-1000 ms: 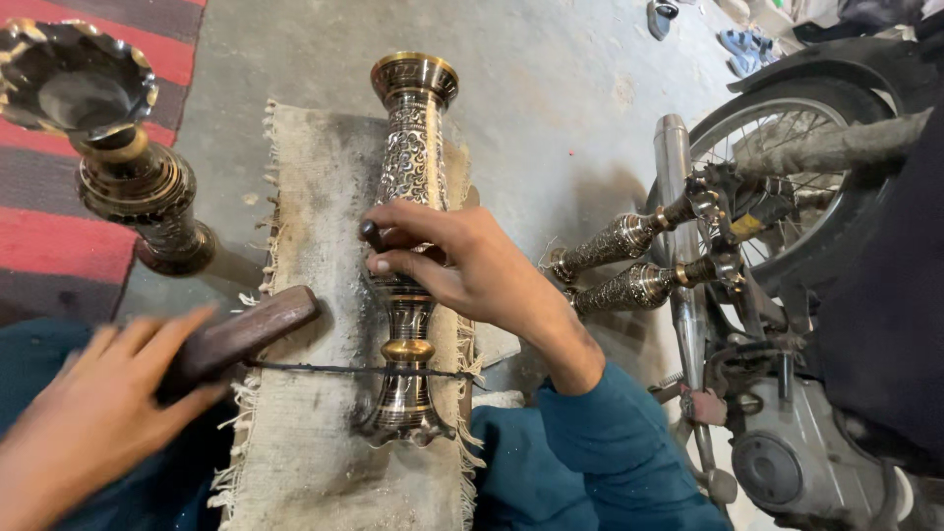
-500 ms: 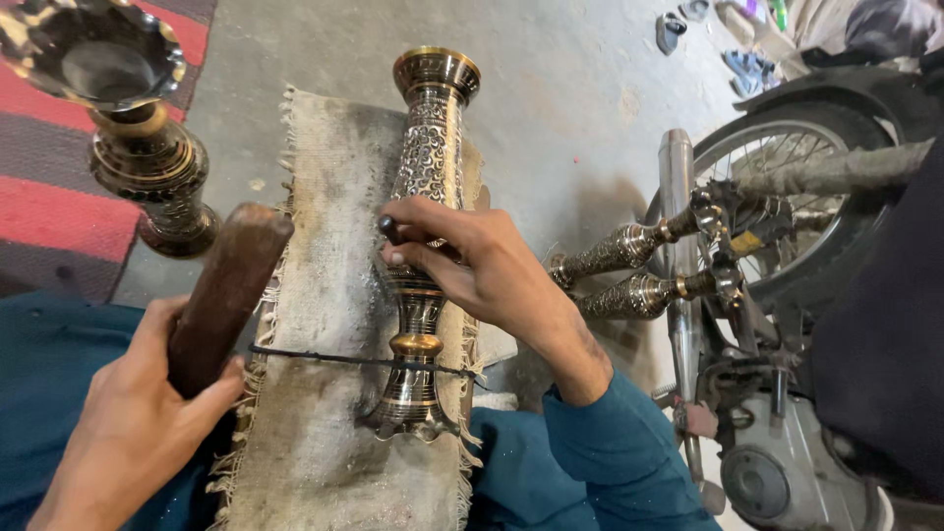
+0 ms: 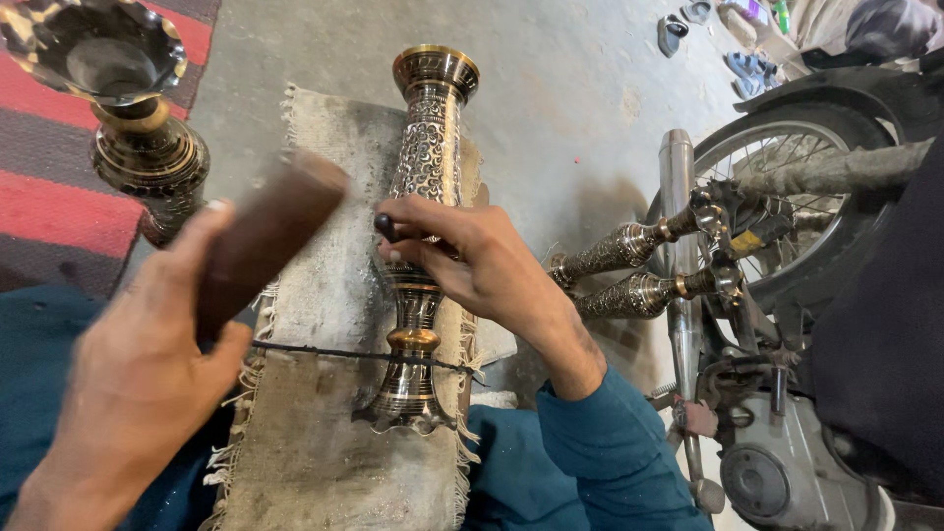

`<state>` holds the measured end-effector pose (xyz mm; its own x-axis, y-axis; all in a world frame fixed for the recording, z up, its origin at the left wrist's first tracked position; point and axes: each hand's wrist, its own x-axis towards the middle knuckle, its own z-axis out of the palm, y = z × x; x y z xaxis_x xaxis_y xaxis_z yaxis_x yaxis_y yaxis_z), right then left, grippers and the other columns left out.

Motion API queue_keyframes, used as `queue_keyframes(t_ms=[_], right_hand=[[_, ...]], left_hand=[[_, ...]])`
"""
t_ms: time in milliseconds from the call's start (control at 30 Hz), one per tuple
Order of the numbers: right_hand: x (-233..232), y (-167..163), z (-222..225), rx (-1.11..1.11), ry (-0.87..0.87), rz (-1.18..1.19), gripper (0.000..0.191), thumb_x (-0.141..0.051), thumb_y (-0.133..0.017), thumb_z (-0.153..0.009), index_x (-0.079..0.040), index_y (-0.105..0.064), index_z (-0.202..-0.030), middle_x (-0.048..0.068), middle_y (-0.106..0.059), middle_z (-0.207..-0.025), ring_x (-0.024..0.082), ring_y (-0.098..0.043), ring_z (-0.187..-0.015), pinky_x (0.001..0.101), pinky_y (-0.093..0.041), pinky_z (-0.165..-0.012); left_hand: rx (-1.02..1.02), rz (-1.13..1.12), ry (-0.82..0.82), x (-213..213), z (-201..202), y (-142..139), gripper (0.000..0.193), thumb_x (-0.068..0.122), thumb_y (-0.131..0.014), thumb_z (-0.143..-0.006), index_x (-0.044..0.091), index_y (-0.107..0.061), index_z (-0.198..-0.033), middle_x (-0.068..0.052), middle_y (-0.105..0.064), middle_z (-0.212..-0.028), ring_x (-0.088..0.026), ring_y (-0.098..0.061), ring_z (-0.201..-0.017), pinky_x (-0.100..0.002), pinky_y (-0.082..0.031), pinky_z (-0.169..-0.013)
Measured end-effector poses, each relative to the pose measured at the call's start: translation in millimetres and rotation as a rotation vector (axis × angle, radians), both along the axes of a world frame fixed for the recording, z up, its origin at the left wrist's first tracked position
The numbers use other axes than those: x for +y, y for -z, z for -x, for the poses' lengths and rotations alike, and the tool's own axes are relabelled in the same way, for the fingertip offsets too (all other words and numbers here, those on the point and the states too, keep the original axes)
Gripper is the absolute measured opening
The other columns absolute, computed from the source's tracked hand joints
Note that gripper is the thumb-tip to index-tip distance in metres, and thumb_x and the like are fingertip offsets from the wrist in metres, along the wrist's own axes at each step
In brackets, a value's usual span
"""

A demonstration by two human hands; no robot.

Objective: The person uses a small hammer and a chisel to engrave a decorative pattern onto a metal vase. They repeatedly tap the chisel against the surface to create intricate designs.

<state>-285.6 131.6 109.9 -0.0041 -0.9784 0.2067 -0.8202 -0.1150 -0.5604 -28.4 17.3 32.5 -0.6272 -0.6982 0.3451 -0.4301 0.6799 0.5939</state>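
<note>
Item: tall engraved brass vase [image 3: 425, 197], lying on its side on a frayed burlap mat [image 3: 334, 295] spread on the concrete floor; all places below are given from this vase. Long axis runs straight away from me, mouth at the far end, scalloped foot at the near end, a thin dark cord [image 3: 334, 352] crossing just above the foot. My right hand [image 3: 472, 258] rests on the vase's middle, fingers pinched together on a small dark punch [image 3: 385, 227] set against the engraved wall. My left hand [image 3: 138, 383] is to the vase's left, raised off it, clamped around a brown wooden mallet [image 3: 261, 241] whose head points toward the punch; the right hand is the nearer. Far left: second brass vase [image 3: 123, 108], upright. Right: motorcycle wheel [image 3: 787, 197], well apart.
</note>
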Motion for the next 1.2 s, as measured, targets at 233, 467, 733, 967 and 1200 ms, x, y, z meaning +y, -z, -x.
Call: queue_keyframes(t_ms=[233,467,733,967,1200], right_hand=[[0,7,6,0.041,-0.013,0.011,0.033,-0.012,-0.071,-0.1,-0.012,-0.065,-0.133,0.007,-0.08,-0.109,0.019,-0.081,-0.096,0.0323,-0.066,-0.081],[-2,10,8,0.031,-0.03,-0.01,0.032,-0.01,-0.067,-0.102,-0.013,-0.065,-0.134,0.007,-0.08,-0.107,0.017,-0.08,-0.095,0.0308,-0.068,-0.083],[2,3,7,-0.009,-0.016,0.014,0.035,-0.008,-0.069,-0.101,-0.012,-0.063,-0.136,0.008,-0.08,-0.109,0.019,-0.081,-0.098,0.0333,-0.067,-0.083],[-1,4,11,-0.003,0.022,-0.029,0.034,-0.012,-0.071,-0.099,-0.015,-0.066,-0.133,0.005,-0.081,-0.105,0.017,-0.08,-0.089,0.0316,-0.067,-0.075],[4,6,17,0.025,-0.007,0.024,0.033,-0.014,-0.072,-0.101,-0.013,-0.066,-0.133,0.006,-0.08,-0.108,0.018,-0.08,-0.091,0.0323,-0.065,-0.078]], left_hand=[[0.008,0.242,-0.011,2,3,-5,0.087,0.011,-0.08,-0.069,0.017,-0.05,-0.15,-0.012,-0.061,-0.095,-0.037,-0.065,-0.089,-0.048,-0.051,-0.079],[-0.079,0.252,-0.057,3,1,-4,0.089,0.013,-0.08,-0.075,0.021,-0.049,-0.158,-0.011,-0.061,-0.1,-0.034,-0.066,-0.093,-0.047,-0.054,-0.085],[-0.073,0.32,-0.045,1,7,-9,0.083,0.007,-0.079,-0.075,0.021,-0.049,-0.152,-0.011,-0.063,-0.096,-0.034,-0.067,-0.087,-0.047,-0.053,-0.082],[-0.088,0.234,-0.063,0,9,-11,0.085,0.009,-0.079,-0.076,0.018,-0.05,-0.155,-0.012,-0.064,-0.103,-0.035,-0.066,-0.099,-0.046,-0.052,-0.089],[-0.046,0.269,-0.055,-1,14,-15,0.084,0.009,-0.082,-0.072,0.016,-0.051,-0.15,-0.015,-0.063,-0.101,-0.037,-0.065,-0.098,-0.047,-0.052,-0.088]])
